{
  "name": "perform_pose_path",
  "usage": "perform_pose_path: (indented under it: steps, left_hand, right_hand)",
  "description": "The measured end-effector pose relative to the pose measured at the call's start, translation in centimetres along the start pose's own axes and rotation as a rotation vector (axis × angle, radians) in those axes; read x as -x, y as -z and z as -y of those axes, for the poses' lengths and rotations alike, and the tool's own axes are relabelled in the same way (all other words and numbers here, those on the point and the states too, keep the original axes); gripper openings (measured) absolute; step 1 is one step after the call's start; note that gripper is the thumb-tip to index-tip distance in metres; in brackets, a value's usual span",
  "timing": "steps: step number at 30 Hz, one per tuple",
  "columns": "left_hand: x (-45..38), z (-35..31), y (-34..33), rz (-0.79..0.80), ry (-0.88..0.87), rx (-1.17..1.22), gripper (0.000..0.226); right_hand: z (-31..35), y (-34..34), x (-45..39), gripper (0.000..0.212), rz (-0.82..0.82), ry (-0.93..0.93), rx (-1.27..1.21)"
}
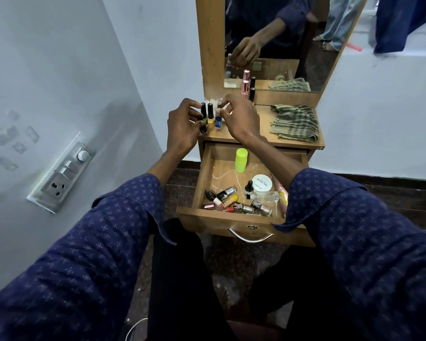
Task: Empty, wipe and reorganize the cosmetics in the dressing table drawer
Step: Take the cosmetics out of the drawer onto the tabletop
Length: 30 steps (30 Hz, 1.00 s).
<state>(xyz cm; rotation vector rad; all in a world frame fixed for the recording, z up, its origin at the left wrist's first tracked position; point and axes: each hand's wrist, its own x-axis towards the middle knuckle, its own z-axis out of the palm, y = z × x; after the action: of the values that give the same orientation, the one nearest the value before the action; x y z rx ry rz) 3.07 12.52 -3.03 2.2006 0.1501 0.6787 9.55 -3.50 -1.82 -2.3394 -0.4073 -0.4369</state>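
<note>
Our patterned blue sleeves fill the bottom of the frame, and just above them, at centre, sits the open drawer (208, 168), not yet emptied: a heap of nail polish bottles (231, 201) lies on its side along the front edge, with a white jar (262, 182) and a green tube (241, 159) further back. Above that, on the dressing table top (263, 121), our left hand (182, 126) pinches a dark polish bottle (203, 127), and our right hand (239, 116) pinches a blue bottle (218, 120), a yellow bottle (210, 114) upright between them. Packed this tightly near the table's left edge, we judge a careless nudge could topple the row. To the right lies the checked cloth (295, 123).
</note>
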Motion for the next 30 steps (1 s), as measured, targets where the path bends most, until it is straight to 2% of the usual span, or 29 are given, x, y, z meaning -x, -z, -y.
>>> perform_pose_path:
  steps: [13,22,26,30]
  left_hand:
    - [-0.9,1.1,-1.2,0.004,-0.072,-0.045,0.031]
    - [0.1,1.3,-0.9,-0.009,-0.086,-0.099,0.051]
    - [1.9,1.0,-1.3,-0.063,-0.136,-0.147,0.042]
    - [5.5,0.9,-1.8,0.109,-0.232,-0.145,0.026]
  right_hand:
    - [0.1,-1.5,-0.9,0.015,0.015,-0.028,0.021]
    - [-0.6,-1.0,0.1,0.025,0.068,-0.036,-0.004]
    - [-0.8,0.1,1.4,0.029,0.038,-0.012,-0.042]
    - [-1.2,0.9,4.2,0.027,0.068,0.042,-0.051]
